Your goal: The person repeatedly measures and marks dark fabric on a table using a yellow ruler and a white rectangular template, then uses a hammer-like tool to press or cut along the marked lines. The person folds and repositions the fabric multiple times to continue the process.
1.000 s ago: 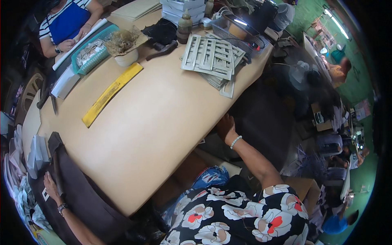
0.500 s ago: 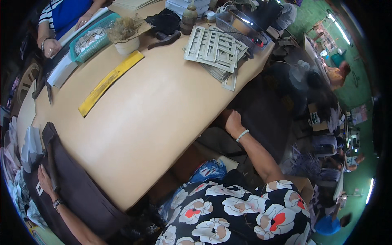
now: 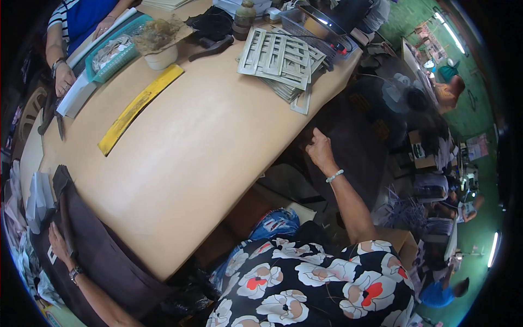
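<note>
At the lower left my left hand [image 3: 59, 243] lies flat with its fingers stretched out on a dark brown sheet of material [image 3: 101, 256]. A small white patch [image 3: 51, 254] shows by its fingers. Alongside the hand rests a long, narrow dark tool [image 3: 66, 220], its kind unclear. My right hand [image 3: 320, 151], with a beaded bracelet on the wrist, is raised just beyond the table's right edge. Its fingers are curled closed in front of another dark brown sheet [image 3: 357, 163]; whatever they may hold is hidden.
The tan table [image 3: 180, 147] bears a yellow strip [image 3: 141, 109], a stack of slotted pale templates [image 3: 278, 60], a potted dry bundle [image 3: 160, 54], a teal basket [image 3: 117, 54] and a grey plastic basket [image 3: 316, 30]. Across it, a co-worker's hand [image 3: 64, 79] touches a white strip.
My right hand has risen and moved slightly right, away from the table edge. My left hand stays put. The co-worker's hand has shifted nearer along the white strip. The view has shifted slightly.
</note>
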### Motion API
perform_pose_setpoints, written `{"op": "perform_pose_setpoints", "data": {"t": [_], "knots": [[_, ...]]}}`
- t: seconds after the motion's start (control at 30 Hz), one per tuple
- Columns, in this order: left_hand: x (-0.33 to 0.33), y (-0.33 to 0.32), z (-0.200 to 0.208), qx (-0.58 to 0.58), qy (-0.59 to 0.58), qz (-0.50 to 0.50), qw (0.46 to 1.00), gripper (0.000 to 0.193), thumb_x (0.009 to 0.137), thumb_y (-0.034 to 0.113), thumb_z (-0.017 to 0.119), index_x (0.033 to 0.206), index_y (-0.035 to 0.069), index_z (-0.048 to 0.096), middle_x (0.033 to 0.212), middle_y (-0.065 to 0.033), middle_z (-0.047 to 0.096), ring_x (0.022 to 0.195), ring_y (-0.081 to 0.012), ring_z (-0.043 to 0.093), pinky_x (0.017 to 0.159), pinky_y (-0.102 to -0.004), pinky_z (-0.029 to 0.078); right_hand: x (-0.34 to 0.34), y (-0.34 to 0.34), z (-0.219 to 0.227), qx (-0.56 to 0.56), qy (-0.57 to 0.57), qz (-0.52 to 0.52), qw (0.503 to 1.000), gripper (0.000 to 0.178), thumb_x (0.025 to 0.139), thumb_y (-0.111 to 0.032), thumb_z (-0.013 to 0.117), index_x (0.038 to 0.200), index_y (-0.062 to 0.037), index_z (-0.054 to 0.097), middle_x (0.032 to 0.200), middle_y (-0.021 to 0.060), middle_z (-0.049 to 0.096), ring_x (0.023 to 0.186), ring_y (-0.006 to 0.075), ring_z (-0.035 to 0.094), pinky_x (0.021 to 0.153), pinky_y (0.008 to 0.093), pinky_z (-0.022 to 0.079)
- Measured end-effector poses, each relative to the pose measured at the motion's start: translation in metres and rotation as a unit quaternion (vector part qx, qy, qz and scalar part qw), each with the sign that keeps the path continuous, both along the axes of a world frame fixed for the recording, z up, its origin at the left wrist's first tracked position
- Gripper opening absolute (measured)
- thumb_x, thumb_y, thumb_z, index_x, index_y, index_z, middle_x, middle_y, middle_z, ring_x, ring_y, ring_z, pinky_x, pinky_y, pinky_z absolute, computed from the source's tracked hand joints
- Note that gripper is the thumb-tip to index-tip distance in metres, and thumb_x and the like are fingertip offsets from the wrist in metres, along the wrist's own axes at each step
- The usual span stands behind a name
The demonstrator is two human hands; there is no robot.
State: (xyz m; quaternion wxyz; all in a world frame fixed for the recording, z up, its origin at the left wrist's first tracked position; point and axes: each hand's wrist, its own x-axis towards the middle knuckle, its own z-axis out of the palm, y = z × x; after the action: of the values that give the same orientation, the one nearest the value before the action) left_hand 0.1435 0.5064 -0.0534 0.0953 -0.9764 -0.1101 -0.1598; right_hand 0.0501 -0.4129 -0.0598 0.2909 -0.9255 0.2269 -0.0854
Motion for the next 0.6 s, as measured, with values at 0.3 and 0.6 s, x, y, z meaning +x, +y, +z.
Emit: {"op": "perform_pose_setpoints", "data": {"t": [0.3,0.6], "knots": [[0.002,0.004,-0.006,0.114,0.025,-0.002,0.993,0.043,0.103,0.027,0.026,0.141,0.014,0.042,0.141,-0.0076,0.046,0.131,-0.0240,0.041,0.110,-0.0344,0.029,-0.003,-0.019,0.005,0.055,0.006,0.015,0.998,0.024,0.067,0.000,0.064,0.088,0.0053,0.054,0.063,0.0194,0.059,0.062,0.0293,0.062,0.062,0.0372,0.048],[0.000,0.008,-0.003,0.055,0.003,-0.005,0.998,0.044,0.103,0.030,0.027,0.140,0.012,0.043,0.141,-0.0075,0.047,0.131,-0.0247,0.041,0.108,-0.0346,0.030,-0.003,-0.027,0.003,0.054,0.040,0.007,0.998,0.013,0.073,-0.008,0.064,0.078,0.0040,0.062,0.066,0.0188,0.061,0.063,0.0266,0.063,0.064,0.0358,0.048]]}}
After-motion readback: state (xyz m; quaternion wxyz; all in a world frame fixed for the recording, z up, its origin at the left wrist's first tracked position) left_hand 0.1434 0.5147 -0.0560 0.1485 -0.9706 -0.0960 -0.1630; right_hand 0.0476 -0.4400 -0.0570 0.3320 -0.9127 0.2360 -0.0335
